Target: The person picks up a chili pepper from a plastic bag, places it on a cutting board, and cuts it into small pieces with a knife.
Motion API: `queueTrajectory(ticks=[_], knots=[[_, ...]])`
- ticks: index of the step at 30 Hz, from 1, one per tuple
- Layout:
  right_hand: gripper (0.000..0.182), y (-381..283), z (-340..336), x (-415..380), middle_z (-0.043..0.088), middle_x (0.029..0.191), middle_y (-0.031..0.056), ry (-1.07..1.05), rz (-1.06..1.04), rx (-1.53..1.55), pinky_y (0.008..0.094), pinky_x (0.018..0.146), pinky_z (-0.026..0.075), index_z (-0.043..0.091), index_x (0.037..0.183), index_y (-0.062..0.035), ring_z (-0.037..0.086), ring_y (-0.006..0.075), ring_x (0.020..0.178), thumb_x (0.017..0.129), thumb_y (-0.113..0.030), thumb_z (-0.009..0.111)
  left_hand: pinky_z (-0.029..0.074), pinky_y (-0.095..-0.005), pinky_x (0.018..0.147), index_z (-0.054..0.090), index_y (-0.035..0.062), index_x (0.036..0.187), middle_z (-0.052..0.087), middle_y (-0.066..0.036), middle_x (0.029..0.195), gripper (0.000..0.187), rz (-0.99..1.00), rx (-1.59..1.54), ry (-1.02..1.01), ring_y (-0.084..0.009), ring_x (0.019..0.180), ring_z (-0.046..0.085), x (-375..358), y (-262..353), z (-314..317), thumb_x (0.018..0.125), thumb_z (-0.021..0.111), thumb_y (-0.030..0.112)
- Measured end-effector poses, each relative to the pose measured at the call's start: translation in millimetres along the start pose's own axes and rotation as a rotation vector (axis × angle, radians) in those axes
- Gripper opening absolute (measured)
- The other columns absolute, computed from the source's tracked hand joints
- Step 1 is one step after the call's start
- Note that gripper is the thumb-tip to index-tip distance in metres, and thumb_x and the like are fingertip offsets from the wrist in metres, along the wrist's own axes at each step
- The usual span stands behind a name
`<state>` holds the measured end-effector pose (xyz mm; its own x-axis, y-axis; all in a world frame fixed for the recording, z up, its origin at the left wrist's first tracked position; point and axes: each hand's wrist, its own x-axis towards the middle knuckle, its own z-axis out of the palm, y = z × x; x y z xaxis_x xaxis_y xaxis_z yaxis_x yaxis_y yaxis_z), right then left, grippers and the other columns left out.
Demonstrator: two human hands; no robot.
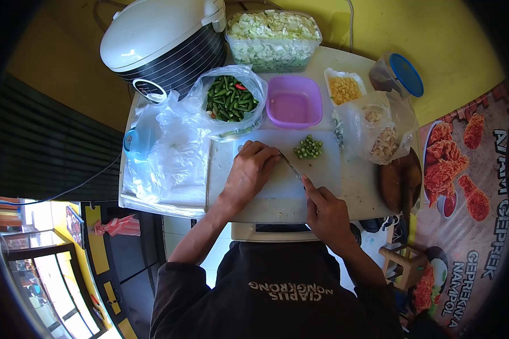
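Note:
My right hand (327, 217) grips a knife (291, 165), its forefinger stretched along the top. The blade slants up and left over the white cutting board (322, 186). Beside the knife tip, my left hand (250, 172) rests on the board with its fingers bent and pressed together. Whatever those fingers hold is hidden beneath them. To the right of the blade lies a small heap of chopped green chilies (308, 148). Behind the left hand, a clear plastic bag (258, 85) stands open, full of whole green chilies (229, 99) with a red one among them.
A purple container (294, 103) sits behind the board. Further back are a tub of chopped cabbage (274, 42) and a rice cooker (164, 51). Yellow corn-like bits (344, 89), a blue-lidded tub (406, 75) and a bag of pale pieces (383, 141) stand right; crumpled plastic (175, 152) lies left.

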<state>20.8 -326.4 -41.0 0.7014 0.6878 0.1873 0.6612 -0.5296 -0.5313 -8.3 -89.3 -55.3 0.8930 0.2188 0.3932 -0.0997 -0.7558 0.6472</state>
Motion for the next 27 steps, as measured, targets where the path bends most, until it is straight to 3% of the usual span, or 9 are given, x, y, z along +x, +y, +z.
queueTrajectory(ticks=[10,27], knots=[[0.067,-6.9,16.0,21.8,0.060,0.082,0.0110,-0.007,-0.043,-0.039,0.0438,0.055,0.055,0.052,0.154,-0.0086,0.062,0.0306,0.057,0.090,-0.002,0.067,0.054,-0.0445,0.086,0.076,0.0022,0.101,0.071,-0.012,0.097,0.013,-0.009,-0.006,-0.030,-0.0336,0.095,0.067,2.1,-1.2,1.0,0.089,0.077,0.006],[0.061,2.9,3.7,2.2,0.062,0.081,0.0110,0.015,0.025,-0.064,0.0439,0.056,0.055,0.056,0.151,-0.0099,0.065,0.0313,0.059,0.092,-0.002,0.066,0.053,-0.0447,0.086,0.072,0.0006,0.102,0.068,-0.013,0.097,0.011,0.046,-0.007,-0.061,-0.0348,0.095,0.065,1.4,-3.9,0.6,0.091,0.073,0.004]])
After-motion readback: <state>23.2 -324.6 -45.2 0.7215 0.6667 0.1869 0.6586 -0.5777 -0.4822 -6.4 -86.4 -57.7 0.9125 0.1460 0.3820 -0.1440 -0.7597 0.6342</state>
